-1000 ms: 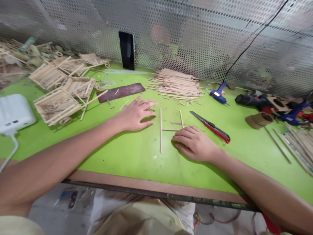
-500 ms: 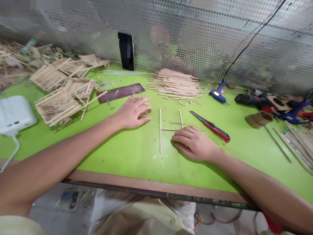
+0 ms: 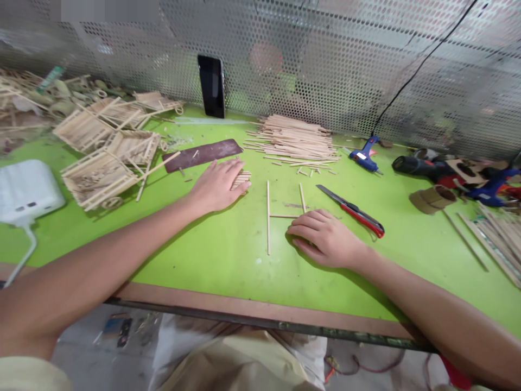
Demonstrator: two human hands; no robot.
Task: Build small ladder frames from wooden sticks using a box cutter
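Observation:
My left hand (image 3: 220, 184) lies palm down, fingers stretched out, over a row of short wooden sticks (image 3: 243, 178); part of the row shows between thumb and forefinger. Thin sticks make an H shape on the green table: a long left stick (image 3: 268, 217), a crossbar (image 3: 284, 216) and a right stick (image 3: 302, 196). My right hand (image 3: 323, 239) rests with curled fingers on the right stick and hides its lower part and the crossbar's end. To the right of this hand is a red and black utility knife (image 3: 360, 219), its blade out.
Behind the hands are a stick pile (image 3: 295, 138), a brown sanding strip (image 3: 203, 155) and an upright phone (image 3: 211, 86). Small wooden carts (image 3: 97, 176) and a white power adapter (image 3: 30, 190) stand left. A blue glue gun (image 3: 366, 155) and a cardboard ring (image 3: 431, 199) are right.
My left hand has lowered and flattened over the short sticks, its fingers drawing left so that more of the row shows. The right hand and the H shape stay put.

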